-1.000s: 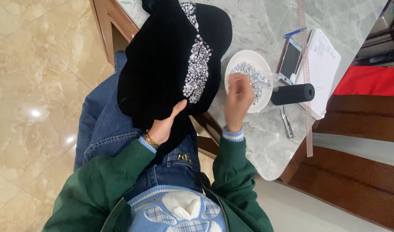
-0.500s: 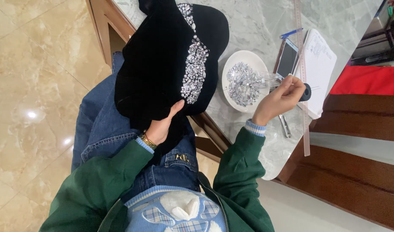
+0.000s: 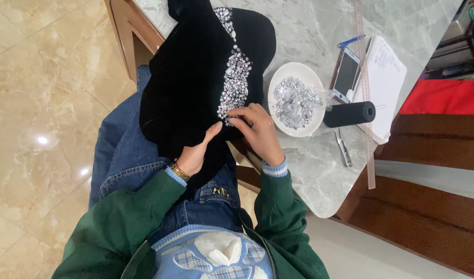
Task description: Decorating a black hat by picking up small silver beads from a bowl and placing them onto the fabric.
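Note:
A black velvet cloth (image 3: 195,82) with a band of clear rhinestones (image 3: 234,77) drapes from the marble table (image 3: 309,155) onto my lap. My left hand (image 3: 195,152) grips the cloth's lower edge from underneath, thumb up on the fabric. My right hand (image 3: 257,132) rests on the cloth at the lower end of the rhinestone band, fingers pinched together there; what they pinch is too small to tell. A white plate (image 3: 281,72) holding several loose rhinestones sits just right of that hand.
A black thread spool (image 3: 349,114) lies beside the plate. A phone (image 3: 346,75), a blue pen (image 3: 350,41), a white notepad (image 3: 384,77), a long ruler (image 3: 365,93) and small metal snips (image 3: 343,147) lie on the table. Wooden furniture and red cloth (image 3: 444,98) stand at right.
My right hand went from the plate to the thread spool, then came back left onto the cloth at the rhinestone band. My left hand kept its grip on the cloth.

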